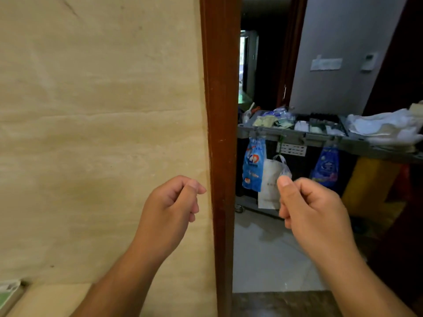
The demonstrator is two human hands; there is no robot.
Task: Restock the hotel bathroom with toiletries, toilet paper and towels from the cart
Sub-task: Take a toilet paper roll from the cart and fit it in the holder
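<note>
The housekeeping cart [297,135] stands outside the doorway, right of centre. Its grey top tray holds small packets and toiletries [274,121]. White folded towels [384,128] are piled on its right end. My left hand [171,207] is raised in front of the beige wall, fingers curled in, holding nothing. My right hand [313,209] is raised in the doorway, curled with the thumb on top, also holding nothing. Both hands are well short of the cart.
A brown wooden door frame [220,156] runs top to bottom between my hands. Two blue bags [254,163] [326,167] and a white bag [271,186] hang from the cart's front, and a yellow sack [366,186] sits at its right. Pale floor tiles [263,259] lie ahead.
</note>
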